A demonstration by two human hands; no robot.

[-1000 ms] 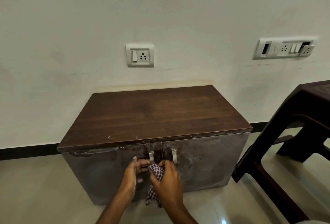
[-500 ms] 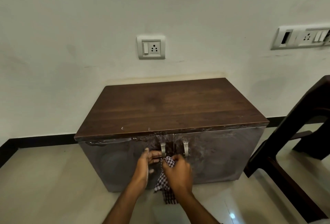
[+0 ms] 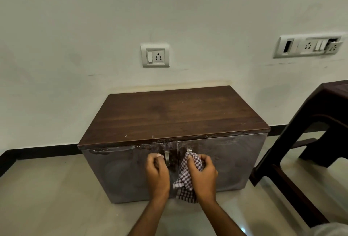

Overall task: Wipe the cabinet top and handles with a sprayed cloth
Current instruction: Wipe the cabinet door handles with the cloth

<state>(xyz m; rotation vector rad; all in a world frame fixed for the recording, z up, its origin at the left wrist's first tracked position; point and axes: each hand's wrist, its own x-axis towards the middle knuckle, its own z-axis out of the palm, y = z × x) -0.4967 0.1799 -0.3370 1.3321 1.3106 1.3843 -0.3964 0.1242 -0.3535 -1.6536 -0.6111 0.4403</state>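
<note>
Checked purple-and-white cloth is gripped by the right hand and pressed over the right metal handle below the dark wooden cabinet top; the left hand is curled beside the left metal handle, seemingly empty. Rubbing down this handle is judged next.

A home room — tiled floor, wall sockets above the fingers, low wooden cabinet.

Left hand: bare, no ring, no watch. Right hand: bare, no ring. Forearms: bare, unsleeved. Pale grey fabric patch: bottom right corner, garment unclear.
</note>
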